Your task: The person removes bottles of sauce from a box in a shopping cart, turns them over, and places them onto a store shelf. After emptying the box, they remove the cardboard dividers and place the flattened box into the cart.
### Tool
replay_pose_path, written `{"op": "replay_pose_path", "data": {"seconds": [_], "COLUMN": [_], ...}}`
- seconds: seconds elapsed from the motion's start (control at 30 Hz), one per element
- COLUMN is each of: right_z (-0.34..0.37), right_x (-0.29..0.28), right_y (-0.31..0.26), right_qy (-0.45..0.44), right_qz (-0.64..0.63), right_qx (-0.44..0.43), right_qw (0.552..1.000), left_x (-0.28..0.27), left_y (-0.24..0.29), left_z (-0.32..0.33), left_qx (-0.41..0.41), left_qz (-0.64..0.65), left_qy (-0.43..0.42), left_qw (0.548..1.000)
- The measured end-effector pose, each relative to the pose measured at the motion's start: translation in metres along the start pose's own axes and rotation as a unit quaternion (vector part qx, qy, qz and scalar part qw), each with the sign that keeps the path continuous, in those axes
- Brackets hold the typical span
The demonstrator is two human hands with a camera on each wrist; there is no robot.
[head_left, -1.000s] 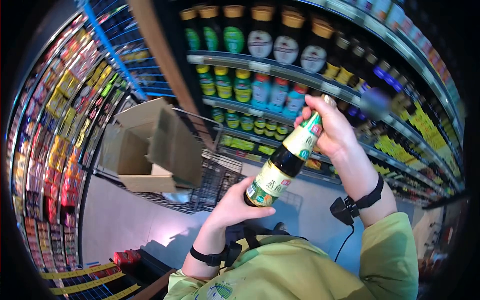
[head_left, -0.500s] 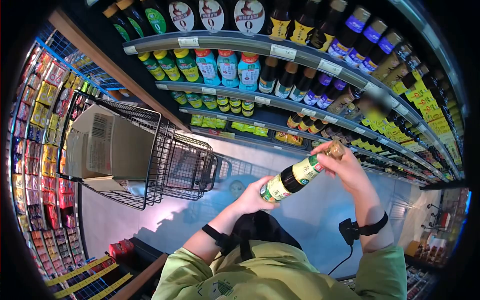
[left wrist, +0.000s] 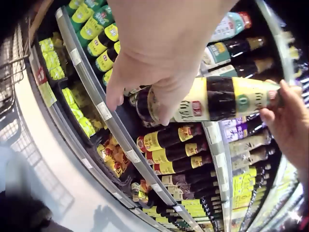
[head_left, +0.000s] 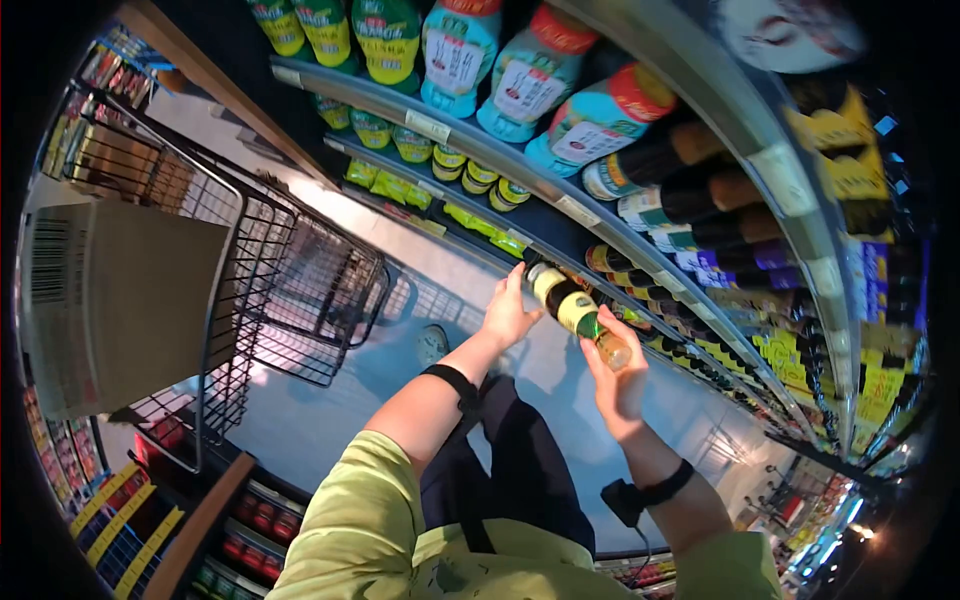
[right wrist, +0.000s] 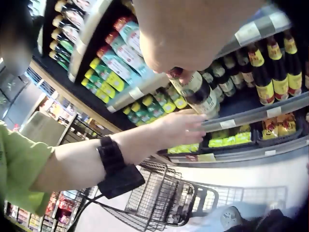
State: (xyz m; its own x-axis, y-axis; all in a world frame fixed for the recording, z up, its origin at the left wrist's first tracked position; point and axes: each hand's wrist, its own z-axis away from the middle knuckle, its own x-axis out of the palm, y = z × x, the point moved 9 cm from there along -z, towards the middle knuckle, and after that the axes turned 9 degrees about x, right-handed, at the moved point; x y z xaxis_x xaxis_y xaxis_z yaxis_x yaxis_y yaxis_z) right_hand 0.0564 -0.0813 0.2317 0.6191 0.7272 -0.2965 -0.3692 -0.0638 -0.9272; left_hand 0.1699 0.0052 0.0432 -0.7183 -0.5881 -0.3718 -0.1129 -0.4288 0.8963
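A dark glass bottle (head_left: 572, 304) with cream-and-green labels is tilted before the shelves in the head view, its neck toward the person. The right hand (head_left: 618, 385) grips the neck; in the left wrist view the right hand (left wrist: 293, 126) has thumb and fingers round it. Beside the base is the left hand (head_left: 508, 318), its fingers extended. The left wrist view has the left hand (left wrist: 154, 67) overlapping the base of the bottle (left wrist: 221, 99); whether it touches is unclear. In the right wrist view the bottle (right wrist: 199, 94) has its base by a shelf.
A black wire cart (head_left: 290, 270) holding a cardboard box (head_left: 150, 300) stands at the left. Shelves of blue bottles (head_left: 530, 85), green bottles (head_left: 388, 45) and dark bottles (left wrist: 169, 140) face the person. Yellow-green packets (right wrist: 231, 137) lie low down.
The bottle has swung so its base points at the shelves. The left hand's fingers have straightened from around the base. The view has moved nearer the shelves; the cart appears farther left.
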Motion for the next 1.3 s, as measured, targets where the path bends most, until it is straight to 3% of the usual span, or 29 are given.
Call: {"op": "replay_pose_path", "data": {"seconds": [0.07, 0.13, 0.17, 0.27, 0.33, 0.4, 0.43, 0.47, 0.57, 0.67, 0.73, 0.8, 0.87, 0.93, 1.0, 1.2, 1.27, 1.3], "right_z": [-0.03, -0.06, -0.073, -0.112, -0.134, -0.157, -0.168, -0.177, -0.206, -0.224, -0.234, -0.249, -0.261, -0.271, -0.289, -0.343, -0.331, -0.364], "right_x": [0.012, 0.016, 0.02, 0.021, 0.025, 0.025, 0.025, 0.026, 0.032, 0.034, 0.035, 0.022, 0.015, 0.001, -0.029, -0.046, -0.044, -0.02], "right_y": [0.027, 0.056, 0.066, 0.105, 0.114, 0.125, 0.136, 0.132, 0.148, 0.147, 0.148, 0.156, 0.155, 0.171, 0.19, 0.212, 0.225, 0.227], "right_qy": [-0.004, 0.027, 0.03, 0.053, 0.034, 0.022, 0.012, 0.013, -0.02, -0.005, 0.003, -0.002, -0.042, -0.055, 0.017, 0.004, -0.001, -0.003], "right_qz": [0.047, 0.094, 0.095, 0.139, 0.153, 0.049, 0.021, 0.031, 0.002, 0.04, 0.093, 0.156, 0.297, 0.251, 0.379, 0.269, 0.221, 0.197], "right_qx": [0.003, -0.047, -0.073, -0.092, -0.084, -0.069, -0.007, -0.032, 0.02, 0.033, 0.111, 0.102, 0.011, -0.02, -0.14, -0.11, -0.098, -0.093], "right_qw": [0.999, 0.994, 0.992, 0.985, 0.984, 0.996, 1.0, 0.999, 1.0, 0.999, 0.989, 0.983, 0.954, 0.966, 0.915, 0.957, 0.97, 0.976], "left_x": [0.031, 0.05, 0.063, 0.074, 0.072, 0.083, 0.085, 0.091, 0.097, 0.097, 0.099, 0.096, 0.092, 0.11, 0.135, 0.158, 0.178, 0.185], "left_y": [-0.021, -0.02, -0.026, -0.03, -0.028, -0.039, -0.043, -0.047, -0.058, -0.054, -0.055, -0.05, -0.042, -0.038, -0.04, -0.03, -0.031, -0.029], "left_z": [-0.018, -0.037, -0.045, -0.073, -0.084, -0.097, -0.102, -0.107, -0.119, -0.127, -0.138, -0.143, -0.142, -0.154, -0.159, -0.182, -0.195, -0.2], "left_qx": [-0.05, 0.011, -0.007, 0.043, 0.012, -0.02, -0.011, -0.012, -0.022, -0.028, -0.008, 0.008, -0.006, 0.059, 0.036, 0.019, 0.041, 0.064], "left_qz": [0.147, 0.242, 0.258, 0.301, 0.381, 0.438, 0.461, 0.466, 0.414, 0.437, 0.423, 0.452, 0.452, 0.468, 0.459, 0.332, 0.366, 0.399], "left_qy": [-0.047, -0.043, -0.069, -0.018, -0.02, 0.006, 0.037, 0.042, 0.06, 0.036, 0.046, 0.057, 0.046, 0.07, 0.048, 0.05, 0.042, 0.033], "left_qw": [0.987, 0.969, 0.964, 0.952, 0.924, 0.899, 0.887, 0.884, 0.908, 0.898, 0.905, 0.89, 0.891, 0.879, 0.886, 0.942, 0.929, 0.914]}}
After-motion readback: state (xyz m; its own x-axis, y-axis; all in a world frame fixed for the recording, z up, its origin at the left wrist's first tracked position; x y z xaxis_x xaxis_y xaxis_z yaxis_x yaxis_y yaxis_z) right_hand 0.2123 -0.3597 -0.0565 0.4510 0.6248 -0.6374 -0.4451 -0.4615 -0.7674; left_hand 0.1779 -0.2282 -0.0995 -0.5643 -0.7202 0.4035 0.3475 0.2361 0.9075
